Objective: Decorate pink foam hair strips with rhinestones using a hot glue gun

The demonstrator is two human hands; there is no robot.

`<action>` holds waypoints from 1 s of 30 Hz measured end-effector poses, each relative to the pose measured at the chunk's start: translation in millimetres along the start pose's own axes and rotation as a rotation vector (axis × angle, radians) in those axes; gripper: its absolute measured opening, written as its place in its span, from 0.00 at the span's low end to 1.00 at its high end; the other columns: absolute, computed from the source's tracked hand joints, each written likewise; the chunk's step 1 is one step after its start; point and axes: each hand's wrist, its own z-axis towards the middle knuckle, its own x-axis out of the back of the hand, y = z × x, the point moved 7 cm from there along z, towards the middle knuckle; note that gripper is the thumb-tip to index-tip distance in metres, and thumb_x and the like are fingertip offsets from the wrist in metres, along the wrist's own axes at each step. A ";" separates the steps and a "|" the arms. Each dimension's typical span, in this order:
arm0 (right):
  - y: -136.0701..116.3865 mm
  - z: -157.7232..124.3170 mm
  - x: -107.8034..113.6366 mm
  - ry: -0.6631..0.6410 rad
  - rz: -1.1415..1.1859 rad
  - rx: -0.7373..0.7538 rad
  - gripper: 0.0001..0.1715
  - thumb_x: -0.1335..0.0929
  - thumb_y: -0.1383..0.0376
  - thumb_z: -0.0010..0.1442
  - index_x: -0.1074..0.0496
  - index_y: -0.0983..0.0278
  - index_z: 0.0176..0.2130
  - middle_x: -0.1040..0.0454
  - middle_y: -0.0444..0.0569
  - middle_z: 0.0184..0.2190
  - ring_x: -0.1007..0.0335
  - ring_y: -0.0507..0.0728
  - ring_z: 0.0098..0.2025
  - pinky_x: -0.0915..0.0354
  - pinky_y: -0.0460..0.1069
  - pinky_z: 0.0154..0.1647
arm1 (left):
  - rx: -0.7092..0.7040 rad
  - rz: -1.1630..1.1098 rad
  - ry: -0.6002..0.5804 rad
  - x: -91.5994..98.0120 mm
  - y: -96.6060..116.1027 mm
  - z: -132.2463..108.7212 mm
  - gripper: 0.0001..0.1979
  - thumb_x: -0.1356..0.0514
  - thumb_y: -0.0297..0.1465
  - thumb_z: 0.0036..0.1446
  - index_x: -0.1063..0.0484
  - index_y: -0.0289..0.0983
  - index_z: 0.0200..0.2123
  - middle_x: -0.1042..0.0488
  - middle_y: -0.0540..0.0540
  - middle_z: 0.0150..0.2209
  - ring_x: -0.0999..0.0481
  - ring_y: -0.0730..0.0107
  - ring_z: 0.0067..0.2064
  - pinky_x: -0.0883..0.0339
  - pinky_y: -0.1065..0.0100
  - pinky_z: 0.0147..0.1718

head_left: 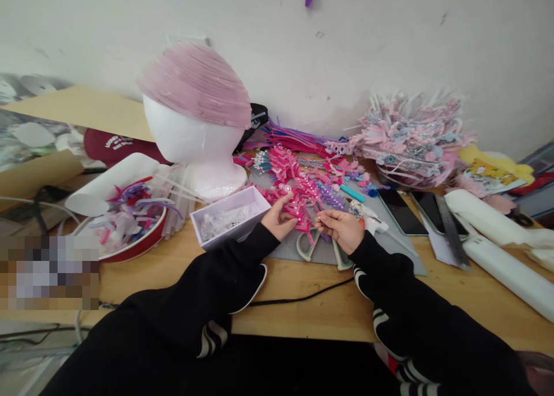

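Observation:
My left hand (279, 218) is closed, thumb and fingers at the near edge of a bright pink pipe-cleaner spray (295, 197) dotted with white beads. To its right, my right hand (341, 227) pinches something too small to make out, with the fingertips close to the spray's lower end. Beneath both hands lie scissors (305, 250) with pale handles, on a grey mat (283, 251). A lilac open box (203, 234) holding clear plastic bags stands by my left wrist. Purple beaded pipe-cleaner pieces (332, 197) and a teal stick (352, 193) lie just beyond my right hand.
A white foam head (190, 130) with a pink cap stands behind the box. At left is a red-rimmed bowl (142, 249) of scraps. Right are a heap of pastel pipe-cleaner decorations (411, 136), two phones (400, 211), a ruler (452, 234) and white rolls (511, 275). A black cable (298, 299) crosses the table.

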 end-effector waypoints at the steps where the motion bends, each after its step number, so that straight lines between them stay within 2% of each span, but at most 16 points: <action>1: -0.4 0.6 1.0 0.004 -0.031 0.024 0.09 0.28 0.65 0.39 0.29 0.66 0.25 0.31 0.43 0.19 0.36 0.47 0.21 0.37 0.43 0.23 | 0.001 -0.007 -0.004 -0.4 -0.2 -0.3 0.38 0.35 0.29 0.35 0.43 0.35 0.52 0.31 0.48 0.31 0.35 0.83 0.23 0.38 0.77 0.24; 4: -9.4 0.0 1.1 0.010 -0.233 0.177 0.09 0.30 0.61 0.41 0.29 0.64 0.25 0.37 0.40 0.19 0.43 0.46 0.18 0.41 0.44 0.21 | 0.018 -0.003 -0.033 -2.8 -1.3 -1.7 0.37 0.36 0.29 0.35 0.42 0.34 0.52 0.31 0.49 0.30 0.35 0.83 0.23 0.37 0.77 0.24; 9: -31.3 -13.7 -17.7 -0.016 -0.696 0.536 0.03 0.32 0.65 0.45 0.27 0.62 0.24 0.39 0.43 0.27 0.40 0.50 0.31 0.40 0.47 0.35 | 0.037 0.042 -0.064 -5.7 -0.6 -4.6 0.36 0.37 0.26 0.37 0.42 0.34 0.53 0.30 0.46 0.34 0.33 0.82 0.24 0.37 0.76 0.24; 13: -31.9 -21.4 -29.7 -0.077 -0.830 0.678 0.06 0.34 0.67 0.50 0.27 0.62 0.25 0.41 0.44 0.27 0.41 0.50 0.30 0.41 0.47 0.33 | 0.038 0.048 -0.072 -6.7 -0.3 -5.0 0.36 0.37 0.25 0.36 0.42 0.36 0.52 0.33 0.41 0.45 0.34 0.85 0.23 0.38 0.78 0.21; 16: -30.8 -24.0 -32.8 -0.107 -0.894 0.758 0.08 0.35 0.67 0.52 0.26 0.62 0.27 0.41 0.45 0.27 0.41 0.50 0.30 0.40 0.47 0.33 | 0.044 0.040 -0.088 -7.8 -2.7 -4.6 0.36 0.38 0.25 0.37 0.42 0.36 0.53 0.34 0.40 0.47 0.34 0.86 0.23 0.38 0.79 0.21; 22: -29.9 -24.6 -34.3 -0.120 -0.953 0.793 0.07 0.35 0.67 0.52 0.26 0.60 0.28 0.41 0.44 0.27 0.41 0.50 0.30 0.40 0.46 0.32 | 0.035 0.026 -0.088 -8.3 -3.7 -5.0 0.34 0.38 0.25 0.37 0.42 0.37 0.52 0.38 0.39 0.51 0.32 0.85 0.24 0.37 0.78 0.22; 25: -31.0 -23.9 -33.1 -0.104 -0.906 0.758 0.06 0.34 0.67 0.51 0.26 0.61 0.28 0.41 0.44 0.26 0.41 0.50 0.29 0.40 0.46 0.31 | 0.053 0.039 -0.090 -9.3 -0.9 -6.1 0.35 0.38 0.25 0.37 0.42 0.36 0.52 0.34 0.40 0.46 0.33 0.84 0.24 0.37 0.78 0.22; 30: -35.3 -21.7 -22.9 0.019 -0.785 0.642 0.05 0.34 0.65 0.50 0.28 0.63 0.30 0.38 0.44 0.27 0.41 0.49 0.27 0.42 0.45 0.26 | 0.048 0.038 -0.084 -10.3 5.6 -7.4 0.36 0.37 0.25 0.37 0.43 0.34 0.53 0.30 0.44 0.37 0.33 0.83 0.24 0.37 0.77 0.24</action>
